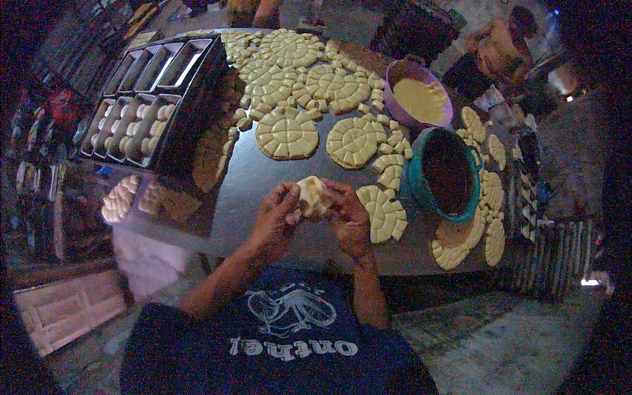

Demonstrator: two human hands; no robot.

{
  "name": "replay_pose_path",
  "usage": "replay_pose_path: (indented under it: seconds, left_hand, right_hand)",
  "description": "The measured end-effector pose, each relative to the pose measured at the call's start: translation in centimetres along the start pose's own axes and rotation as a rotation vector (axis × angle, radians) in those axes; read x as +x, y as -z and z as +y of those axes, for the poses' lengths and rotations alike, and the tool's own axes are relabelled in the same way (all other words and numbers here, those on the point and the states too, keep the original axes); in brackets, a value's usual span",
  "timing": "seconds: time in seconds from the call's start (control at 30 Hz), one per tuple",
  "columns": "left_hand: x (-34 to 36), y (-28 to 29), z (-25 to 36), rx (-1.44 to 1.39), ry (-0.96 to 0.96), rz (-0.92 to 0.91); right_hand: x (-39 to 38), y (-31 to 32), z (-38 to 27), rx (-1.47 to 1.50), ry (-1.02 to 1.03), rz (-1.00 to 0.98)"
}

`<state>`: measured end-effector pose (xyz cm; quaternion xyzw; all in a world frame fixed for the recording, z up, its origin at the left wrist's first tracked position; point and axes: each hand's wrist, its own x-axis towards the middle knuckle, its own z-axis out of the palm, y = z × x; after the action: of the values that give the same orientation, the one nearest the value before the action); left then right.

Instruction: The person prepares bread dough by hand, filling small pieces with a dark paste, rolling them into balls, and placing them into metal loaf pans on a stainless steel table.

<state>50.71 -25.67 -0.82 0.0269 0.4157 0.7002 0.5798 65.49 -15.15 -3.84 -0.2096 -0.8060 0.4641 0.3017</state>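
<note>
Over the near edge of the metal table, a piece of pale dough (pixel 312 195) is held up between my two hands. My left hand (pixel 279 214) pinches its left side, and my right hand (pixel 349 216) grips its right side with bent fingers. The dough looks spread and folded; whether anything lies inside it cannot be made out. Just right of my right hand lies a partly used dough round (pixel 382 214), scored into wedges. Beyond my hands rest two fuller rounds, one to the left (pixel 287 133) and one to the right (pixel 356 143).
Loaf tins (pixel 129 130) at left hold rows of dough balls; tins behind them (pixel 161 66) show none. To the right stand a teal basin (pixel 413 172) with dark brown contents and a purple basin (pixel 447 112) with yellow filling. More scored dough (pixel 289 48) covers the far table. Another person (pixel 503 52) is at far right.
</note>
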Motion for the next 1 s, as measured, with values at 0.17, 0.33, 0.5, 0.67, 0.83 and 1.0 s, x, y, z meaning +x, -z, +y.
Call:
replay_pose_path:
  seconds: [0.17, 0.33, 0.5, 0.67, 0.83, 1.0]
  left_hand:
    - [-0.3, -0.1, 1.1, 0.396, -0.187, -0.029]
    - [-1.3, 0.4, 1.7, 0.687, -0.184, -0.146]
    - [-1.6, 0.8, 1.5, 0.819, -0.252, -0.310]
    - [-1.2, 0.7, 2.7, 1.002, -0.102, -0.463]
    - [-0.4, -0.5, 2.9, 0.571, 0.138, -0.261]
    - [2.0, 1.1, 1.3, 0.405, 0.012, -0.380]
  right_hand:
    - [-0.1, 0.2, -3.5, -0.601, 0.367, -0.050]
    - [0.0, 1.5, -5.8, -0.598, 0.311, -0.087]
    - [0.2, 3.2, -6.7, -0.392, 0.013, -0.112]
    - [1.0, 4.5, -6.4, -0.274, 0.087, -0.271]
    - [1.3, 4.6, -6.7, -0.464, 0.162, -0.185]
    - [2.1, 3.2, -7.1, -0.583, 0.382, -0.046]
